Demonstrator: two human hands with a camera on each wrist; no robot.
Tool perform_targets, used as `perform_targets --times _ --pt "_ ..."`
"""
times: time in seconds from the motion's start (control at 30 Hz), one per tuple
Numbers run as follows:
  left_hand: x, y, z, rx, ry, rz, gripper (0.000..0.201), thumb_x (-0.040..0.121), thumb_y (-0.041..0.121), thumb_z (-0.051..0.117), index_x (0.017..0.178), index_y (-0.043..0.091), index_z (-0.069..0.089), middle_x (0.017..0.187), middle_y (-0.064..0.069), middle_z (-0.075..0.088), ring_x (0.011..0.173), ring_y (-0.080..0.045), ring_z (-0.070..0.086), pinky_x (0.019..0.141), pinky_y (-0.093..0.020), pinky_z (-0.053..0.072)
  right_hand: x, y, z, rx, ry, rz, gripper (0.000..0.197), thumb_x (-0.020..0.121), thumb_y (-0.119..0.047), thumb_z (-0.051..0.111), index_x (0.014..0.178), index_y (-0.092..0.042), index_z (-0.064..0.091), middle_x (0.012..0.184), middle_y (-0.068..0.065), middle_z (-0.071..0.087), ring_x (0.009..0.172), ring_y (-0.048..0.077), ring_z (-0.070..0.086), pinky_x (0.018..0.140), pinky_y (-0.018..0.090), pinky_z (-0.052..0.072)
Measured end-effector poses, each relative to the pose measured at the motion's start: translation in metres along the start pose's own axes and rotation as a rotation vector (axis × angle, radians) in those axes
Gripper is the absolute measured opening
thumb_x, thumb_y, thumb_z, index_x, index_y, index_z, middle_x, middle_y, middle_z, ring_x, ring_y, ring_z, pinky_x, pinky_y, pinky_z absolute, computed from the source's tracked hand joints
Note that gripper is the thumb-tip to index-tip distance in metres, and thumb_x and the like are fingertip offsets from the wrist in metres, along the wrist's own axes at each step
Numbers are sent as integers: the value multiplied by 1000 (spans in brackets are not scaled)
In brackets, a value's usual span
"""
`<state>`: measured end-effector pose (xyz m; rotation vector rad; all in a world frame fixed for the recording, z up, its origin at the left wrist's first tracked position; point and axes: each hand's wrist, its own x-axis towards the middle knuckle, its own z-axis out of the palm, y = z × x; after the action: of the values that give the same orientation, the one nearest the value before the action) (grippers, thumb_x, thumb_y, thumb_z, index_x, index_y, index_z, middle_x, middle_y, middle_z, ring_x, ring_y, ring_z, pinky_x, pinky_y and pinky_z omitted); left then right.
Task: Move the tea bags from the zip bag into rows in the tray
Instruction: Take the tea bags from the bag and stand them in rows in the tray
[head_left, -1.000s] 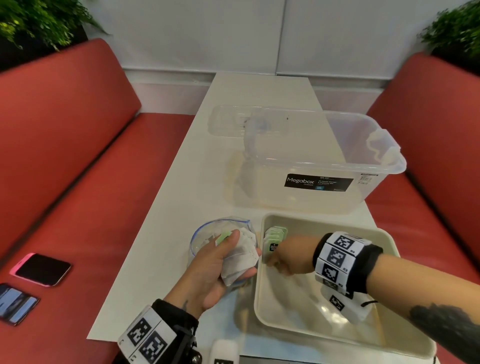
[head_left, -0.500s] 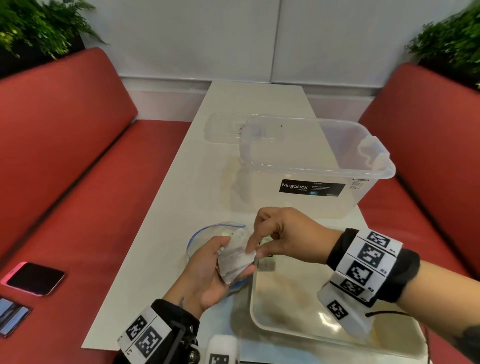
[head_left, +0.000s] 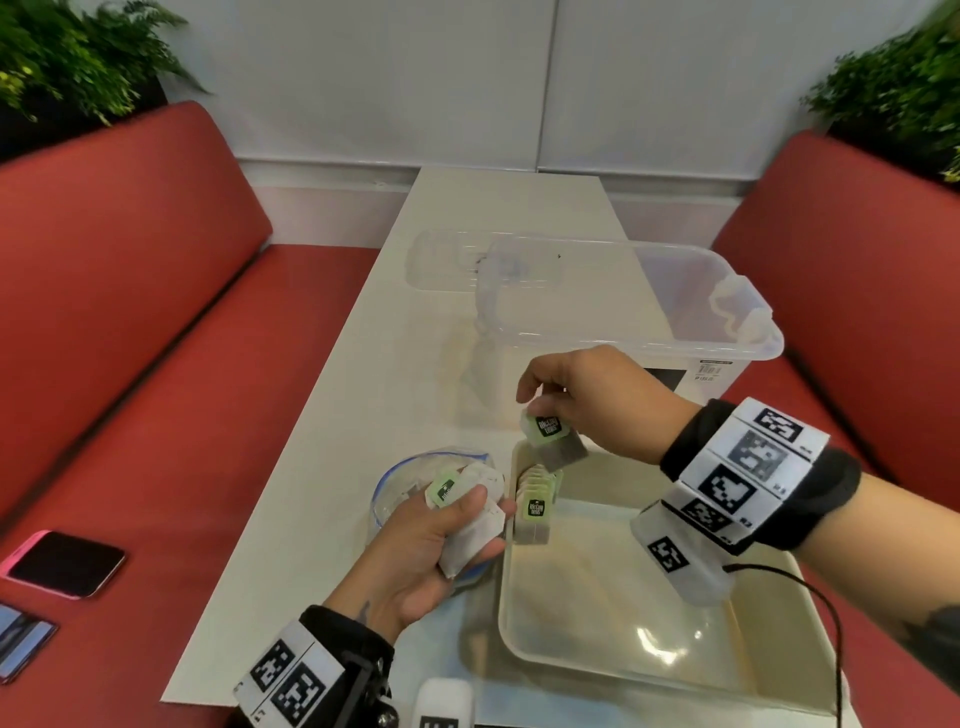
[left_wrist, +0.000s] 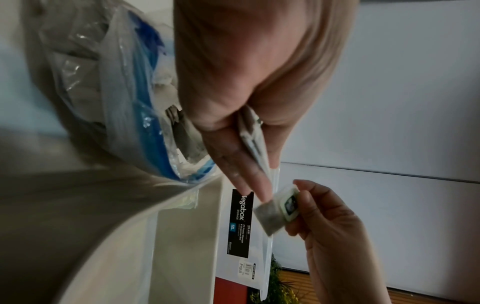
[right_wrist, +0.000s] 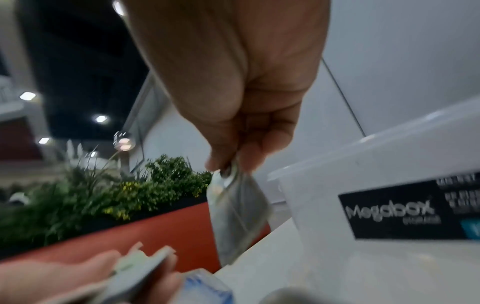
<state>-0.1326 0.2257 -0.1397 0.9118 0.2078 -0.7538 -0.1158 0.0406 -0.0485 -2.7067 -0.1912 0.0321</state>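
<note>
My right hand (head_left: 550, 402) pinches one tea bag (head_left: 553, 439) with a green tag by its top, hanging just above the far left corner of the cream tray (head_left: 613, 670). A short row of tea bags (head_left: 535, 506) stands in that corner. My left hand (head_left: 447, 530) grips a stack of tea bags (head_left: 470, 514) over the clear zip bag (head_left: 400, 483) with a blue seal, left of the tray. In the left wrist view the stack (left_wrist: 253, 142) sits between thumb and fingers; the single tea bag (left_wrist: 275, 211) hangs beyond. In the right wrist view the tea bag (right_wrist: 236, 207) dangles from my fingertips.
A clear Megabox storage box (head_left: 623, 332) stands right behind the tray, its lid (head_left: 467, 260) lying further back on the white table (head_left: 363, 364). Red benches flank the table; two phones (head_left: 62, 561) lie on the left bench. Plants stand in both far corners.
My right hand left the tray, took one tea bag from the stack in my left hand, and now carries it back above the tray's far left corner. The left hand has stayed over the zip bag.
</note>
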Motion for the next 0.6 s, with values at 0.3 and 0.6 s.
perform_targets --times 0.3,0.6 --pt "-2 0 5 352 -158 186 44 73 5 71 110 27 65 108 -12 69 96 -27 67 57 -35 57 -3 2 9 176 -135 52 10 86 -18 66 77 -20 63 67 -1 68 45 5 60 53 15 46" --pt "-1 0 2 420 -147 227 38 82 -7 62 111 19 62 94 -13 69 82 -23 68 51 -31 55 -7 13 11 -120 -186 37 6 79 -22 71 84 -25 69 80 -8 66 80 13 59 73 29 47"
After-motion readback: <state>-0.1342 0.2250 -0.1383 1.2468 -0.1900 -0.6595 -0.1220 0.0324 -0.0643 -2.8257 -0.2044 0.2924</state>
